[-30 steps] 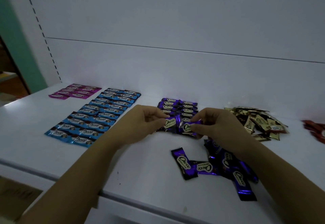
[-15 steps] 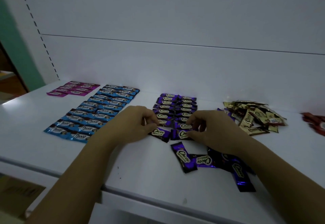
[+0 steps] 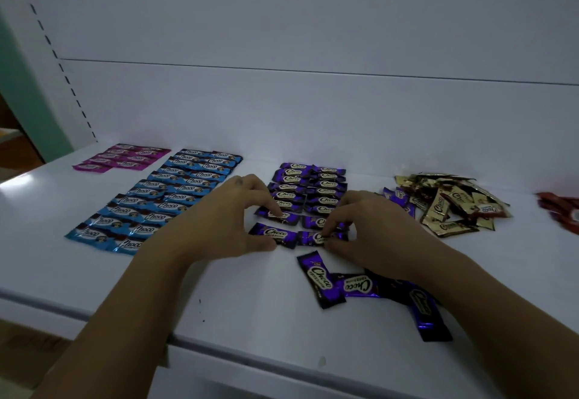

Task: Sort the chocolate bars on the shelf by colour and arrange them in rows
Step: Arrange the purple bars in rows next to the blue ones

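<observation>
**Shelf** (image 3: 219, 289): white and flat, with a white back panel; it carries all the stock below.

**Pink bars** (image 3: 122, 159): far left at the back, laid flat in short rows.

**Blue bars** (image 3: 163, 198): just right of the pink, in two columns running from back to front, wrappers overlapping.

**Purple rows** (image 3: 310, 189): centre of the shelf, two columns side by side, well apart from the blue.

**Front-left purple bar** (image 3: 272, 233): nearest end of the left purple column, lying flat. The left hand (image 3: 219, 220) has curled fingers. Its thumb is at the bar's front edge and its index tip is on the bar just behind.

**Front-right purple bar** (image 3: 315, 237): nearest end of the right column, touching its left neighbour end to end. The right hand (image 3: 376, 235) pinches it between curled index finger and thumb.

**Loose purple bars** (image 3: 360, 287): unsorted and overlapping at mixed angles near the front edge, partly under the right forearm.

**Gold pile** (image 3: 451, 207): an unsorted heap to the right of the purple rows.

**Red bars** (image 3: 560, 210): at the far right edge, cut off by the frame.
</observation>
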Action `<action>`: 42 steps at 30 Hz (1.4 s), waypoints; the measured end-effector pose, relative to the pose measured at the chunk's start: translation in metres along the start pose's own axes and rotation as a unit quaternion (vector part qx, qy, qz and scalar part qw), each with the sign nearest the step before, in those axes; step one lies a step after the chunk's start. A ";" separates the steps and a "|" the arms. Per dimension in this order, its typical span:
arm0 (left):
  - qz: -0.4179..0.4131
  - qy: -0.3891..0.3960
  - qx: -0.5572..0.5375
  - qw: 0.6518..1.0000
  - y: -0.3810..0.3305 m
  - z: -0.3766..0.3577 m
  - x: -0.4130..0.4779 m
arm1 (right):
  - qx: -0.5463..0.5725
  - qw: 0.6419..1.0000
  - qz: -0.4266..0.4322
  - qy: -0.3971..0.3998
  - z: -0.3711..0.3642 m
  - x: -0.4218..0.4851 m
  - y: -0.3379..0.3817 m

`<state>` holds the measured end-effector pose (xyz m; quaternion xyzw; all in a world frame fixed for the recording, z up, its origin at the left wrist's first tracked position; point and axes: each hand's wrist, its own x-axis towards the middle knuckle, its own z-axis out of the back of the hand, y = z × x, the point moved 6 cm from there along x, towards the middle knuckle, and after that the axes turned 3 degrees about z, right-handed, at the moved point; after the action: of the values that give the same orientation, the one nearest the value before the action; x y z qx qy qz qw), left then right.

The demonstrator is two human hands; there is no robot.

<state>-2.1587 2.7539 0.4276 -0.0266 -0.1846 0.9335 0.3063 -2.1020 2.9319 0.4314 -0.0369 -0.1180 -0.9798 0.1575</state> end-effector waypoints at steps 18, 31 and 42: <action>-0.032 -0.062 0.043 0.997 -0.015 -0.001 0.002 | -0.040 0.999 -0.014 -0.032 -0.002 0.003 0.002; -0.038 -0.072 0.044 0.996 -0.015 -0.005 0.006 | 0.102 0.990 -0.035 -0.095 0.030 -0.006 -0.022; -0.088 -0.035 0.006 0.995 -0.060 -0.007 -0.021 | 0.073 0.996 -0.002 0.059 0.029 -0.017 -0.023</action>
<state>-2.1065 2.7891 0.4412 0.0248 -0.1909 0.9045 0.3806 -2.0926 2.9654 0.4526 0.0330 -0.1798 -0.9693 0.1643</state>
